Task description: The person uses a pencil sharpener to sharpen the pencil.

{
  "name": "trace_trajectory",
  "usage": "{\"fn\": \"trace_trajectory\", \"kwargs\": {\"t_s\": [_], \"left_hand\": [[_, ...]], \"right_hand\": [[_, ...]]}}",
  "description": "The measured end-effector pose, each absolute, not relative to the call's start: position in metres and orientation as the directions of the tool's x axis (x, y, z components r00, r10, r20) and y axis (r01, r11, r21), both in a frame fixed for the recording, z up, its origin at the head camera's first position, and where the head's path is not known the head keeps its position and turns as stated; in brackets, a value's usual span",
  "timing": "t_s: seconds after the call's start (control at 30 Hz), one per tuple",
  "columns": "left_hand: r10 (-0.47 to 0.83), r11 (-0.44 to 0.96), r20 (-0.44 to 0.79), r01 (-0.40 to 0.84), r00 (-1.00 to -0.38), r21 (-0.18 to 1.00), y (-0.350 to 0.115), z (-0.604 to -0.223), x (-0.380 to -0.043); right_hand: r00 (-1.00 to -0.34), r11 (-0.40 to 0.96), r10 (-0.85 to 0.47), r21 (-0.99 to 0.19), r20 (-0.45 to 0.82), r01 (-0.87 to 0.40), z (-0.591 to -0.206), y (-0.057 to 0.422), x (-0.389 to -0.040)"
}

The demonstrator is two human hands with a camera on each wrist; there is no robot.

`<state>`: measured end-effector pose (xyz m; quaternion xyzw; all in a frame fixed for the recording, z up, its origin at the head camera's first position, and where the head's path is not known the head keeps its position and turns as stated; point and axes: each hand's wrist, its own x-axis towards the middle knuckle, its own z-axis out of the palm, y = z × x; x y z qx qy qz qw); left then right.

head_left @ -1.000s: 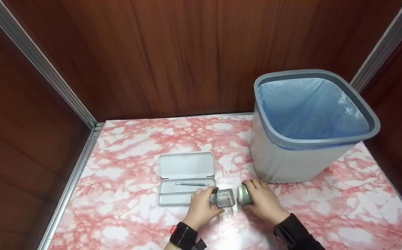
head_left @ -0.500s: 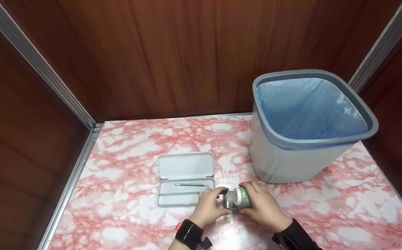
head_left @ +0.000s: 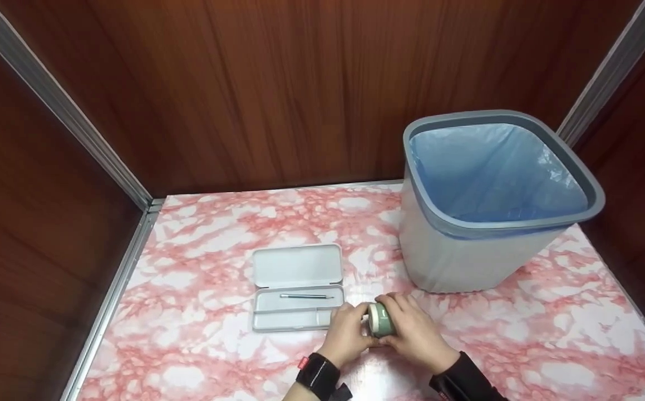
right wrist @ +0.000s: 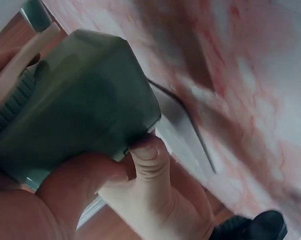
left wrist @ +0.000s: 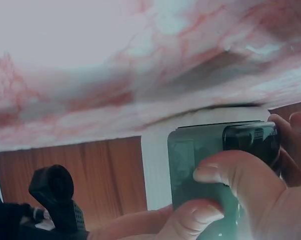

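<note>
A green pencil sharpener [head_left: 383,321] with a pale round end is held between both hands, just over the table. My left hand [head_left: 346,337] grips it from the left, thumb and fingers bent against its side. From the right, my right hand [head_left: 419,341] curls round the green body. In the left wrist view a dark, glossy part [left wrist: 250,140] sits at one end of the green casing. The right wrist view shows a ridged collar [right wrist: 13,102] and a crank knob [right wrist: 36,14]. Fingers hide much of the sharpener, the clear drawer included.
An open pencil case [head_left: 299,267] lies left of the hands, with a pencil [head_left: 305,296] and a small whitish piece [head_left: 323,317] inside. A large bin [head_left: 467,262] with a blue liner [head_left: 500,172] stands at right. Wood panels [head_left: 277,94] wall the table [head_left: 200,239].
My hands have come together. The clear drawer in the left hand has met the green body in the right and is now hidden. The left hand has shifted right.
</note>
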<state>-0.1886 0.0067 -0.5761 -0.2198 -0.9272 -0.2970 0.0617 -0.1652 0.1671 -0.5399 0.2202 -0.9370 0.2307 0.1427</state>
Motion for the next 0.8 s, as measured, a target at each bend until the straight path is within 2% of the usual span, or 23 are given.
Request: {"fn": "trace_trajectory", "kwargs": {"t_s": [0.27, 0.4, 0.6, 0.8], "left_hand": [[0.328, 0.836, 0.305, 0.425, -0.894, 0.347, 0.016, -0.586, -0.191], [0.331, 0.861, 0.285, 0.411, -0.900, 0.298, 0.015, -0.585, -0.192], [0.321, 0.866, 0.226, 0.381, -0.920, 0.324, -0.003, -0.562, -0.188], [0.215, 0.881, 0.320, 0.325, -0.923, 0.344, -0.039, -0.539, -0.180]], "right_hand": [[-0.891, 0.838, -0.339, -0.334, 0.301, -0.431, -0.553, 0.167, -0.172], [-0.905, 0.850, -0.327, -0.335, 0.271, -0.407, -0.553, 0.168, -0.175], [-0.888, 0.851, -0.293, -0.328, 0.354, -0.411, -0.540, 0.174, -0.174], [-0.867, 0.888, -0.218, -0.277, 0.447, -0.367, -0.535, 0.198, -0.157]]}}
